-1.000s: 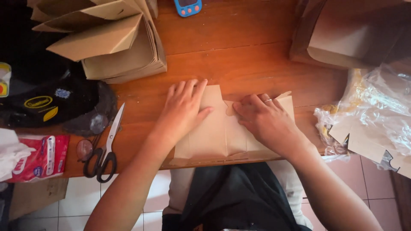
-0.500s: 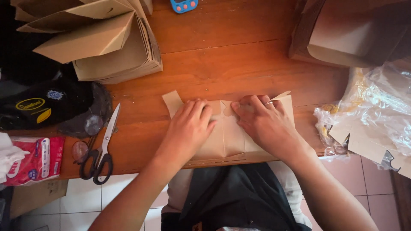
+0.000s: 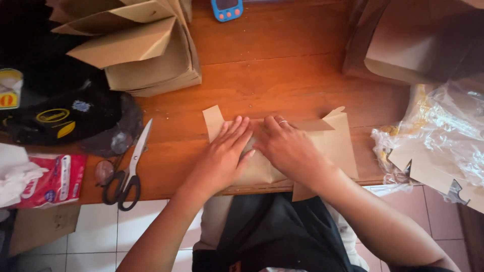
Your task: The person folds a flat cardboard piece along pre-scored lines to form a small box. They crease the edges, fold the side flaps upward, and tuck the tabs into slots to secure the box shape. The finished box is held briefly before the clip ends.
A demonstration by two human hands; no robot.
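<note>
While flat on table | brown paper [image 3: 333,143] under fingers [image 3: 237,132]

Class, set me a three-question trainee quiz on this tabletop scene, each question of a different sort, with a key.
1. True or false: both the left hand and the right hand press flat on the brown paper piece.
2. The scissors lie: A) left of the hands, B) right of them, C) under the paper.
3. Fill in: the stack of folded brown bags sits at the table's far ____ corner.

Key: 1 true; 2 A; 3 left.
</note>
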